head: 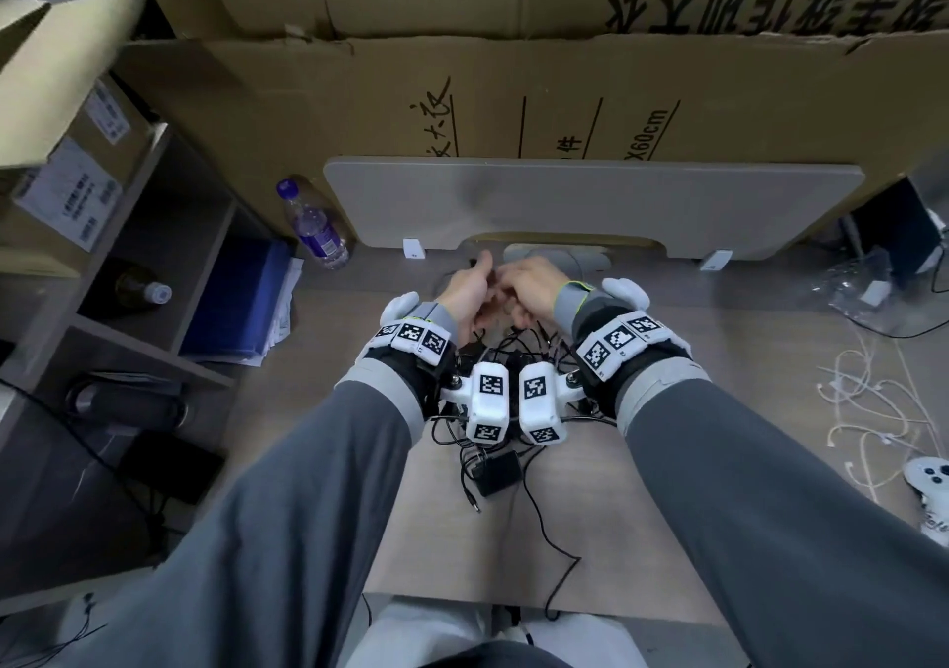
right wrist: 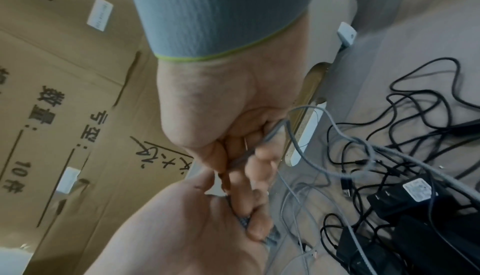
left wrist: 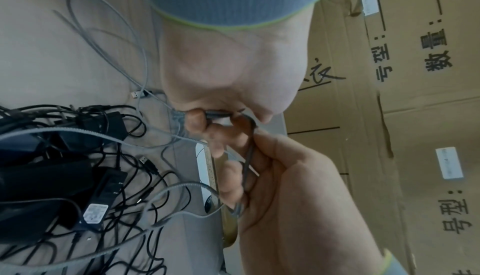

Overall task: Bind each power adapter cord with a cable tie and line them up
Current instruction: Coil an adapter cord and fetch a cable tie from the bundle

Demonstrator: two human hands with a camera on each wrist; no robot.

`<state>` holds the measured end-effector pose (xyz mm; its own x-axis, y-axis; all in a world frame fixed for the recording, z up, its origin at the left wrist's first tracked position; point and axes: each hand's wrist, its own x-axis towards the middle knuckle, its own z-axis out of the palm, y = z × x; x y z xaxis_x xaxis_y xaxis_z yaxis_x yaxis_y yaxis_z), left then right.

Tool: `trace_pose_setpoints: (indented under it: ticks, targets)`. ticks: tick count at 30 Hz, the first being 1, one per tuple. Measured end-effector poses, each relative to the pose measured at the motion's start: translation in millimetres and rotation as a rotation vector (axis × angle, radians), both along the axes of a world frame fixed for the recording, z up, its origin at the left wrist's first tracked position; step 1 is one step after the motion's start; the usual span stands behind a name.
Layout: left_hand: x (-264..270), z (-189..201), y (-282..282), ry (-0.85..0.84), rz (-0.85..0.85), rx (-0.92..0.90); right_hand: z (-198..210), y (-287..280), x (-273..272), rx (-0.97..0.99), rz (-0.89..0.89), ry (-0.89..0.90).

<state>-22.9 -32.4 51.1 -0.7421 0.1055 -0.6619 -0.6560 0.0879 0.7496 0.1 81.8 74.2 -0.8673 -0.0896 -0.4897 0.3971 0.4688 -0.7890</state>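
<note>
Both hands pinching grey braided cord [left wrist: 182, 186], left hand [left wrist: 293, 193], right hand [left wrist: 228, 74]; black adapters [left wrist: 78, 176] tangled beneath

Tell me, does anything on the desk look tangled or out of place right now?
Yes. The black power adapters lie in a knotted heap of loose cords below the wrists, none lined up. Both the left hand and right hand hold a grey braided cable, not a black adapter cord.
</note>
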Motion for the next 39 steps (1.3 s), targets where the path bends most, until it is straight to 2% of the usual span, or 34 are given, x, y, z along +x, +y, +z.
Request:
trace_pose_setpoints:
  ticks: [5, 8, 10, 12, 15, 18, 20, 22, 24, 27, 30, 32, 35, 39]
  targets:
    - [-17, -9, -11, 0.073, 0.207, 0.024, 9, -7, 17, -0.157, 0.118, -0.029]
    - [-27, 3, -10, 0.094, 0.361, 0.059, -5, -3, 29, -0.211, 0.144, -0.15]
    - [-34, 10, -10, 0.124, 0.433, 0.137, -20, 0, 39, -0.209, 0.171, -0.219]
    - [-37, 16, -12, 0.111, 0.421, 0.197, -33, 4, 48, -0.131, 0.14, -0.287]
    - [-32, 19, -18, 0.045, 0.238, 0.253, -44, 20, 51, 0.095, -0.045, -0.33]
    - [-14, 18, -23, -0.083, -0.107, 0.2, -44, 31, 44, 0.194, -0.103, -0.359]
    - [-1, 16, -23, -0.162, -0.319, 0.135, -42, 33, 31, 0.292, -0.118, -0.283]
    - [7, 11, -24, -0.195, -0.433, 0.061, -35, 30, 16, 0.356, -0.129, -0.208]
    - [12, 6, -23, -0.187, -0.459, -0.037, -25, 26, 6, 0.35, -0.139, -0.141]
    - [17, 4, -13, -0.053, -0.367, -0.093, -15, 14, 0, 0.26, -0.17, -0.006]
    - [11, -1, -10, -0.022, -0.096, -0.058, -13, -1, 3, 0.038, -0.192, 0.058]
    - [3, -6, -16, -0.039, 0.046, -0.043, -6, -8, 13, -0.071, -0.096, 0.034]
    - [-4, -5, -19, 0.003, 0.165, 0.021, -3, -13, 28, -0.101, 0.042, -0.012]
    - [-11, 7, -11, 0.097, 0.298, 0.154, -18, -18, 48, -0.201, 0.031, -0.153]
